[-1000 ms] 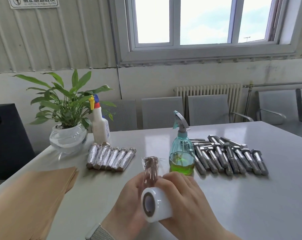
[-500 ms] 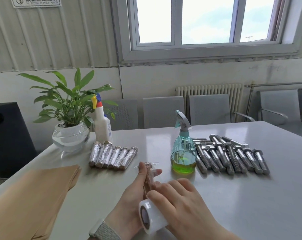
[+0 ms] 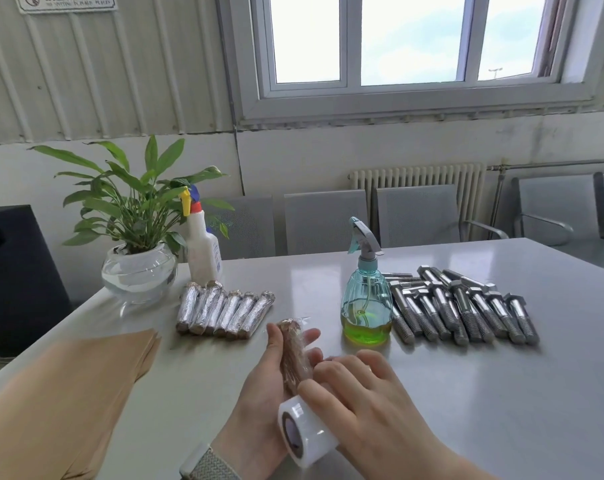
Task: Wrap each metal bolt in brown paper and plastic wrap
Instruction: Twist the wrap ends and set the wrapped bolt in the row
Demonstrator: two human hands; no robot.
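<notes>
Table, left to right. Brown paper stack at 9 o'clock. Row of wrapped bolts at 11, in front of the potted plant and white spray bottle. Left hand at 6, grip curled round the paper-wrapped bolt, which points to 12 with film over it. Right hand just beside, grip clamped on the plastic wrap roll. Green spray bottle at 1. Bare bolts piled at 2.
</notes>
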